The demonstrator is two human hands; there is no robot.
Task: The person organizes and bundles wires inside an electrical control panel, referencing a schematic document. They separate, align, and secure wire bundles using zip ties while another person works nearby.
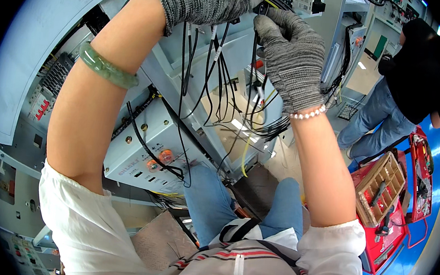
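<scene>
Both my hands wear grey knitted gloves and are raised at the top of the view, close together beside a bundle of black wires (271,1). My left hand (205,1) reaches across from the left with its fingers closed at the bundle; the upper edge partly cuts it off. My right hand (293,52) is closed, thumb against fingers, on a black wire (254,46) that runs downward. Several loose black wires (207,79) with white marker sleeves hang below my hands, between metal frame bars. Their lower ends gather in a dark tangle (273,129).
A grey metal box (143,149) with orange-red round parts stands below my left forearm. At right, a person in black (424,71) stands near a red tool cart (382,251) bearing a wooden compartment box (366,195). A large paper drawing (34,42) hangs at left.
</scene>
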